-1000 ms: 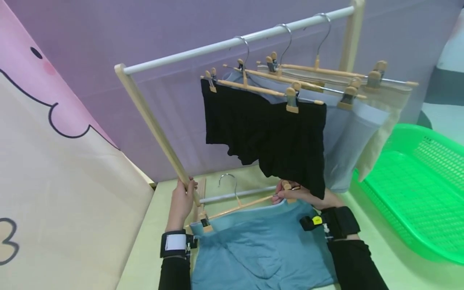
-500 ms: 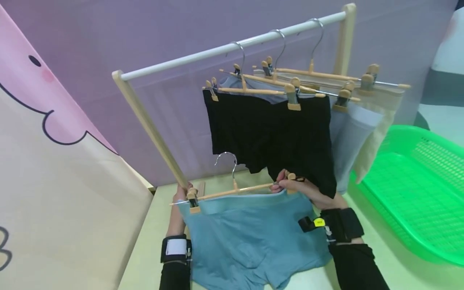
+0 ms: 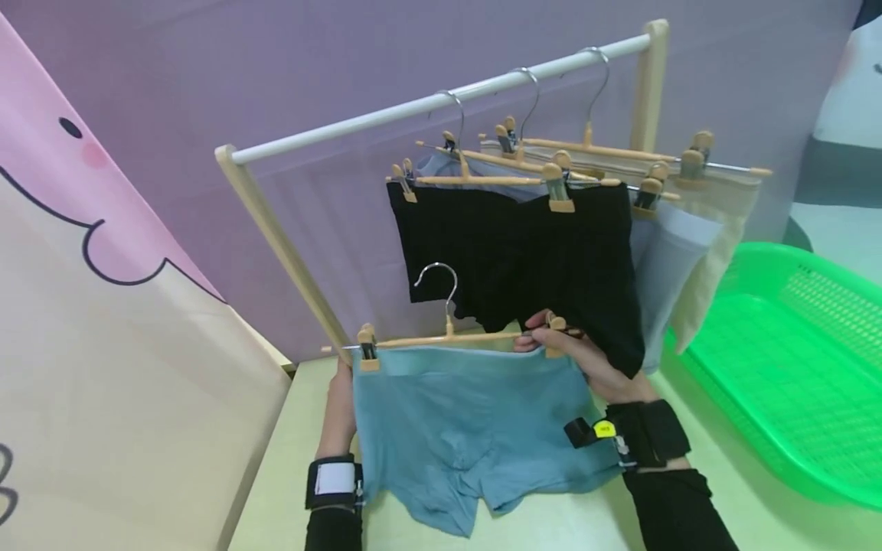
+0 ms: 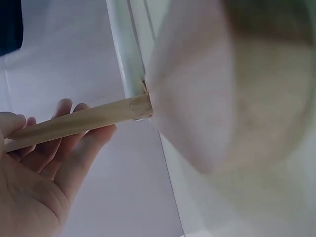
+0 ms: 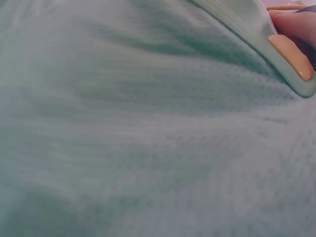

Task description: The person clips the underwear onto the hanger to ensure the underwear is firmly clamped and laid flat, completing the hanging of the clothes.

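Observation:
In the head view, light-blue boxer shorts hang from a clip hanger with wooden clips. My right hand pinches that hanger's bar near its right clip, holding it below the rack rail. The hanger's metal hook points up, free of the rail. My left hand holds a wooden post of the rack between thumb and fingers in the left wrist view. The head view shows mostly its wrist, the hand hidden behind the shorts. Blue cloth fills most of the right wrist view, with an orange clip beside my fingers.
From the rack's white rail hang black shorts, grey-blue shorts and beige shorts on clip hangers. A green basket stands on the right of the pale table. A purple backdrop is behind.
My right hand has raised the hanger with the blue shorts, so they hang more freely and cover my left hand in the head view. My left hand has stayed at the post.

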Tool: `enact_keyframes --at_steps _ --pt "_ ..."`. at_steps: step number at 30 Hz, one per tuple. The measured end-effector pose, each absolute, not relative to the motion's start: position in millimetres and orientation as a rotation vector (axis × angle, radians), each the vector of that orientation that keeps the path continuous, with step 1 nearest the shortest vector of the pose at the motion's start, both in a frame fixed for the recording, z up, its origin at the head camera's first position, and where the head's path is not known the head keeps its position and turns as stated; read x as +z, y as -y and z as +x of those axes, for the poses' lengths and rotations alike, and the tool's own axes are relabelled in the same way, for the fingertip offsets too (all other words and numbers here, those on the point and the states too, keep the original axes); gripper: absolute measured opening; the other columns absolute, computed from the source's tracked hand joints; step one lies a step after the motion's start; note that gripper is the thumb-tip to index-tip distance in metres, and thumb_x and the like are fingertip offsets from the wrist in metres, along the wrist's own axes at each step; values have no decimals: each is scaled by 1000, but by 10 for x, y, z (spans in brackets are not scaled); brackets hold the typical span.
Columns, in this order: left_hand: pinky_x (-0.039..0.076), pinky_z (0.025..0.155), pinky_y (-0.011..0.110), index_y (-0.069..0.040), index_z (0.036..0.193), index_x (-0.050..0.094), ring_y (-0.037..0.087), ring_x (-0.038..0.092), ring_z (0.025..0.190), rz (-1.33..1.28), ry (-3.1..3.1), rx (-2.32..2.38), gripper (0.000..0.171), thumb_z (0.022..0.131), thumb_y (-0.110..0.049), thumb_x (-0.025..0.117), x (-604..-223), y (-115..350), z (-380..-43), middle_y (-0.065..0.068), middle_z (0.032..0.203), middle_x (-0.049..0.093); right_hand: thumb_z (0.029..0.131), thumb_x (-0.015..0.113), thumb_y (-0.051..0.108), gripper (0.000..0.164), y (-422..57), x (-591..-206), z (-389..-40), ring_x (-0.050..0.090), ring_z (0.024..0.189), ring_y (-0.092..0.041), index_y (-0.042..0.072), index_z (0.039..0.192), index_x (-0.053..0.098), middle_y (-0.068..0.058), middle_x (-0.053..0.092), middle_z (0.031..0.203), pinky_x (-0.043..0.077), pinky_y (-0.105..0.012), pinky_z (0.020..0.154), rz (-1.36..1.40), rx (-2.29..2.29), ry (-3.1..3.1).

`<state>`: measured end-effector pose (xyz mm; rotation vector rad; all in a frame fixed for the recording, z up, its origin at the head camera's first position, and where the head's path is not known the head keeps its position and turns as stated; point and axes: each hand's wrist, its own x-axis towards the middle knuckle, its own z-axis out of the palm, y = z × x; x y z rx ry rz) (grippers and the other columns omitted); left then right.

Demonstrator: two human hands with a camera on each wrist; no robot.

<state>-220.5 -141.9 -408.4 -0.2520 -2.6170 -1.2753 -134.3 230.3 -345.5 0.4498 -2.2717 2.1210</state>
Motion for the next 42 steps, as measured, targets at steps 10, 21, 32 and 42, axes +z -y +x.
enact_keyframes --at_steps 10,21,32,42 --pt "47 63 33 -4 123 46 31 63 91 -250 2624 -1205 27 110 -25 35 -4041 1361 -2349 18 107 67 104 51 38 35 -2258 -3165 -1245 62 115 -3 18 131 44 14 71 114 20 -42 115 274 2224 1977" --pt "49 59 31 -5 118 45 32 65 83 -276 2652 -1194 20 109 -21 37 -4078 1269 -2345 19 106 69 103 54 33 40 -1893 -2995 -1139 65 109 0 14 136 45 18 71 109 32 -31 113 68 2072 1738" --pt "53 68 39 -4 120 45 32 65 90 -218 2644 -1223 22 109 -22 38 -4063 1186 -2389 18 105 68 99 59 11 14 -1440 -2988 -1074 68 101 -1 5 112 61 16 73 101 46 -18 96 134 1854 1405" --pt "53 64 36 -5 119 46 31 66 86 -232 2626 -1258 21 109 -22 39 -4089 1018 -2413 17 105 69 98 56 -3 14 -1361 -3188 -1173 70 107 -18 -5 110 62 -4 74 107 50 -29 98 357 1645 1127"
